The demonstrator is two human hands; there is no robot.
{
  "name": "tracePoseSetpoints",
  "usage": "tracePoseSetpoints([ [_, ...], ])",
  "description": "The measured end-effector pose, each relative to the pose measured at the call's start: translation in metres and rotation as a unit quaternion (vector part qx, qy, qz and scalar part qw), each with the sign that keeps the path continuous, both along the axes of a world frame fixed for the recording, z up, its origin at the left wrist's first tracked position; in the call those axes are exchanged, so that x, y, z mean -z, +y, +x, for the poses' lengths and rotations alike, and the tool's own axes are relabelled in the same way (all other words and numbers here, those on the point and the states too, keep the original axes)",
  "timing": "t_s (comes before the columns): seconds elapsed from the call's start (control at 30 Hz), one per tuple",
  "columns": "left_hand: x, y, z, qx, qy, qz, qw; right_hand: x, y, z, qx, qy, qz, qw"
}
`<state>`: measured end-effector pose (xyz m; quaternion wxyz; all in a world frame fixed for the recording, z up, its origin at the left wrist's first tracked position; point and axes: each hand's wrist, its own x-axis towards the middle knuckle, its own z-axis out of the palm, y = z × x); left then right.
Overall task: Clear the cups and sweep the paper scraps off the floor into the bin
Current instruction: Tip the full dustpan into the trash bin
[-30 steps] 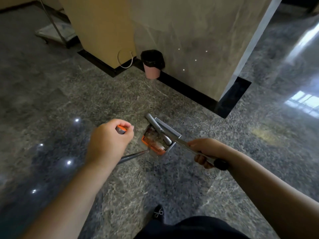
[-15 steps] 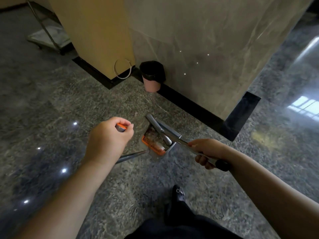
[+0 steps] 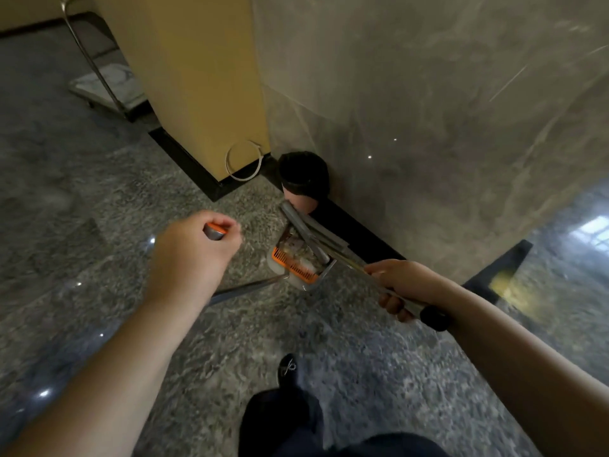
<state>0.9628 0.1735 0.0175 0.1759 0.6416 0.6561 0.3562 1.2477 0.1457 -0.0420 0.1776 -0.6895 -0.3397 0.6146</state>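
Observation:
My left hand (image 3: 194, 255) grips the orange-tipped top of a long metal dustpan handle (image 3: 244, 288). The grey dustpan (image 3: 298, 258) with an orange comb edge hangs above the floor and holds paper scraps and what looks like a crumpled cup. My right hand (image 3: 403, 285) grips the broom handle (image 3: 431, 316) with its black end cap. The grey broom head (image 3: 304, 230) lies over the dustpan. The pink bin (image 3: 303, 179) with a black liner stands against the marble wall just beyond the dustpan.
A yellow column (image 3: 197, 77) with a black base and a white loop (image 3: 244, 163) stands left of the bin. A metal trolley base (image 3: 105, 87) sits at the far left. A black skirting corner (image 3: 497, 268) juts out at right. My dark shoe (image 3: 288, 371) steps forward.
I have walked closer to the bin, which now sits right behind the dustpan. Both hands keep the same grips. My foot has stepped forward.

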Motion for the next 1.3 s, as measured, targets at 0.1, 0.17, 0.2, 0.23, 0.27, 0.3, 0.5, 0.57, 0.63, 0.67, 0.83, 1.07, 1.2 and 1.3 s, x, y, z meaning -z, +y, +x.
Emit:
tracePoseSetpoints([
  [0.1,-0.008,0.065,-0.001,-0.003,0.001,0.007,1.0,-0.008,0.063,0.001,-0.008,-0.011,0.031,0.999],
  [0.17,-0.013,0.102,-0.002,-0.01,0.008,0.017,1.0,-0.011,0.1,-0.001,-0.004,-0.003,0.044,0.999],
  [0.2,-0.017,0.126,-0.003,-0.015,0.01,0.021,1.0,-0.012,0.123,-0.003,-0.001,-0.002,0.049,0.999],
  [0.23,-0.02,0.145,-0.004,-0.02,0.01,0.021,1.0,-0.012,0.142,-0.004,-0.001,-0.007,0.051,0.999],
  [0.27,-0.024,0.165,-0.005,-0.026,0.007,0.02,0.999,-0.013,0.165,-0.005,0.0,-0.007,0.047,0.999],
  [0.3,-0.029,0.183,-0.005,-0.029,0.007,0.02,0.999,-0.015,0.183,-0.006,0.009,0.0,0.041,0.999],
  [0.5,-0.057,0.279,-0.006,-0.034,0.026,0.036,0.998,-0.036,0.274,-0.008,0.006,0.039,0.072,0.997],
  [0.57,-0.063,0.306,-0.001,-0.035,0.046,0.04,0.997,-0.041,0.3,0.0,0.011,0.057,0.075,0.995],
  [0.63,-0.068,0.331,0.008,-0.038,0.056,0.037,0.997,-0.043,0.326,0.008,0.017,0.071,0.068,0.995],
  [0.67,-0.07,0.341,0.012,-0.04,0.062,0.035,0.997,-0.043,0.336,0.011,0.019,0.076,0.067,0.995],
  [0.83,-0.071,0.395,0.052,-0.05,0.092,0.03,0.994,-0.038,0.402,0.048,0.01,0.091,0.07,0.993],
  [1.07,-0.071,0.454,0.145,-0.057,0.149,-0.008,0.987,-0.025,0.491,0.139,-0.048,0.051,0.033,0.997],
  [1.2,-0.07,0.478,0.199,-0.051,0.171,-0.034,0.983,-0.022,0.531,0.192,-0.083,0.045,0.005,0.996],
  [1.3,-0.07,0.485,0.233,-0.059,0.174,-0.06,0.981,-0.018,0.547,0.22,-0.095,0.055,-0.009,0.994],
])
